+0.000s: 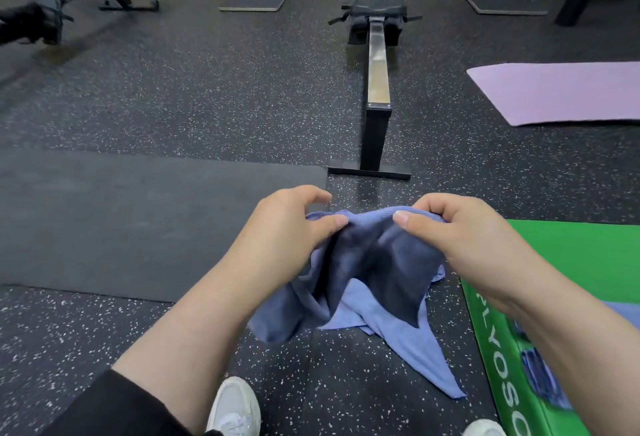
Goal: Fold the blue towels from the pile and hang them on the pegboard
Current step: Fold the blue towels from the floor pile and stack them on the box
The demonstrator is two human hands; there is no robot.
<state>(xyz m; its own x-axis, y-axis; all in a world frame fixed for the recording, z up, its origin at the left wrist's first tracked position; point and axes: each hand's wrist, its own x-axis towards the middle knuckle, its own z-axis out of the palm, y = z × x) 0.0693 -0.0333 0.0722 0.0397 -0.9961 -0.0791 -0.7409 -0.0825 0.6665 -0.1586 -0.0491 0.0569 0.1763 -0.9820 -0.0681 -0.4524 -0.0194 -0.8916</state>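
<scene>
A crumpled blue towel (367, 283) hangs in the air between my hands, its lower corners drooping toward the floor. My left hand (287, 227) pinches its upper edge on the left with thumb and curled fingers. My right hand (460, 238) pinches the upper edge on the right the same way. More blue towel cloth (623, 311) lies on the green box at the far right, mostly hidden by my right forearm. The pegboard is not in view.
A green plyo box (554, 262) stands at the right. A rowing machine (377, 89) stretches straight ahead. A black mat (138, 221) lies on the left, a pink mat (561, 92) at the far right. Racks stand along the back wall. My white shoes (235, 408) are below.
</scene>
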